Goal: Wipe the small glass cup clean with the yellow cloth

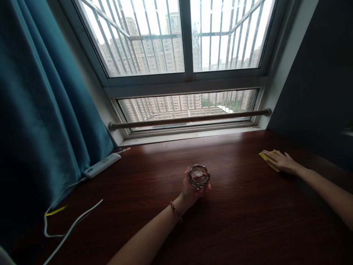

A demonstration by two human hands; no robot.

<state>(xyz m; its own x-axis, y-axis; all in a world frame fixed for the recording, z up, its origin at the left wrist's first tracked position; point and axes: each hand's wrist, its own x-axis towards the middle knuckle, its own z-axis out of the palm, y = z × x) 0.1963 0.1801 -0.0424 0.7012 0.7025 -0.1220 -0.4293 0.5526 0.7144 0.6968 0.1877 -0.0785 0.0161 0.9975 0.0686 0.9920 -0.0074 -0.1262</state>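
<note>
The glass, a small clear ashtray-like dish, sits near the middle of the table, somewhat toward the window edge; the left hand is wrapped round its near side, fingers curled on the rim, gripping it; whether it rests on the wood or is just lifted I cannot tell from this angle. Far off by the right edge, close to the back corner, the right hand lies flat, fingers spread, pressing a yellow cloth onto the top. The step in hand looks like wiping the surface while the glass is held out of the way; the next move would call for a firm hold on the glass, and a steady sweep of the cloth across the bare wood toward the middle. At the left edge lie a white power strip and its cable, beside the curtain.
</note>
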